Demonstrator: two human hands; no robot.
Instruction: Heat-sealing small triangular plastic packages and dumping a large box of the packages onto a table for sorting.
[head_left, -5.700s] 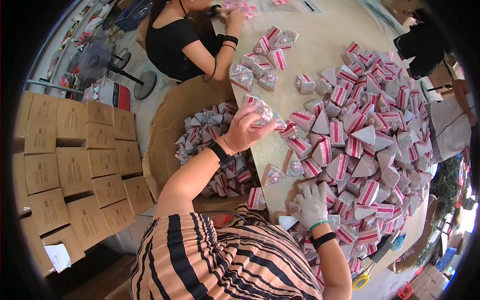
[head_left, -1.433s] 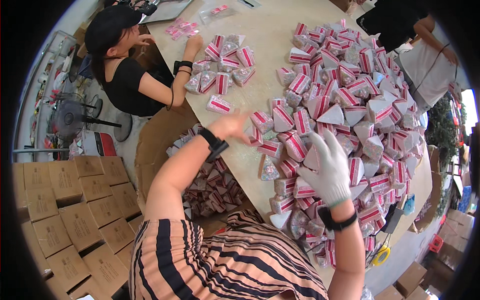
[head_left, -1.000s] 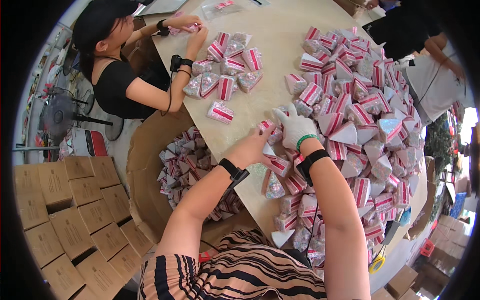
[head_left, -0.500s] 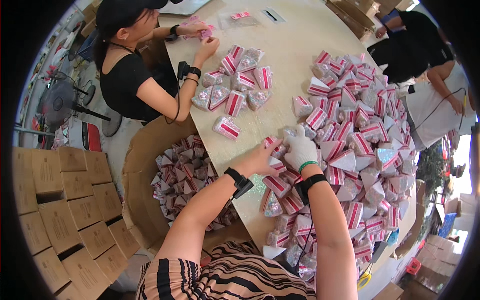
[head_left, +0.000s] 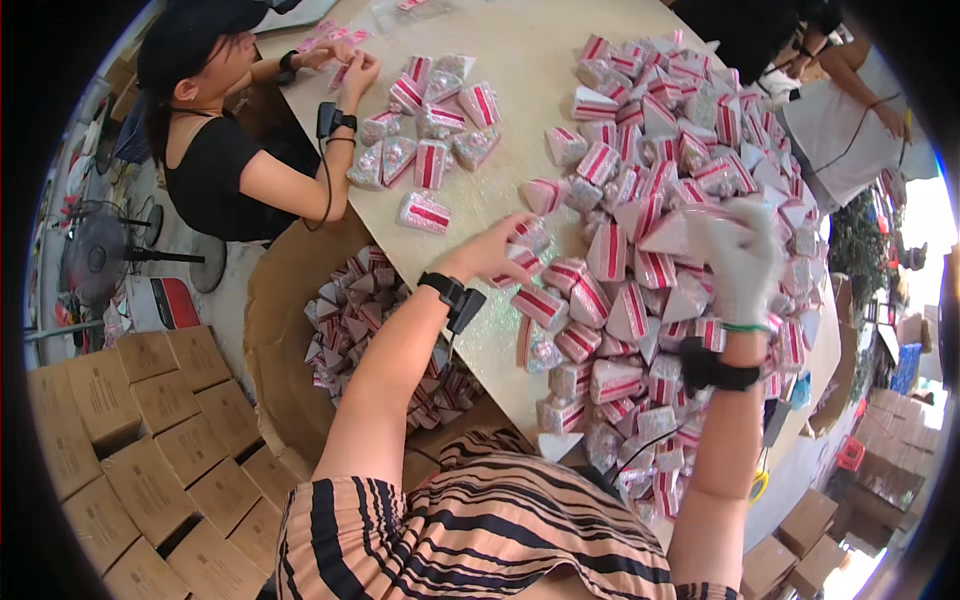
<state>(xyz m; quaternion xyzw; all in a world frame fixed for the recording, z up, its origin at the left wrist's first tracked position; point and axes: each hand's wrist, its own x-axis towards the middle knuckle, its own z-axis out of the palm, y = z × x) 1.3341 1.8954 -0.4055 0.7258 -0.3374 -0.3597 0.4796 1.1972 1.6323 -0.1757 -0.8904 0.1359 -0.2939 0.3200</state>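
Half a second ago we had both hands close together over the near edge of the pile; now they have parted. Our right hand (head_left: 745, 262), in a white glove, has lifted and swung out to the right, and it is closed around 1 pink-and-white wedge pack (head_left: 672, 232), the pack's pointed end sticking out to the left of the glove. Our left hand (head_left: 497, 250) has stayed low on the table (head_left: 520, 90), fingers spread narrow and resting on a pack (head_left: 530, 236) at the left fringe of the pile (head_left: 680, 180); we cannot tell whether it grips that pack or only presses on it. We read the change as 1 pack picked out of the heap by the right hand while the left goes for another, so the sorting looks to be in mid-cycle rather than near an end: the pile ahead of and right of both hands is large. Below and left of the left hand, off the table edge, sits a round brown bin (head_left: 290, 330) partly filled with the same packs. Beyond the left hand, a person in black (head_left: 225, 170) works a small group of packs (head_left: 430, 130) on the far side of the table. Stacked cartons (head_left: 130, 420) stand left of the bin.
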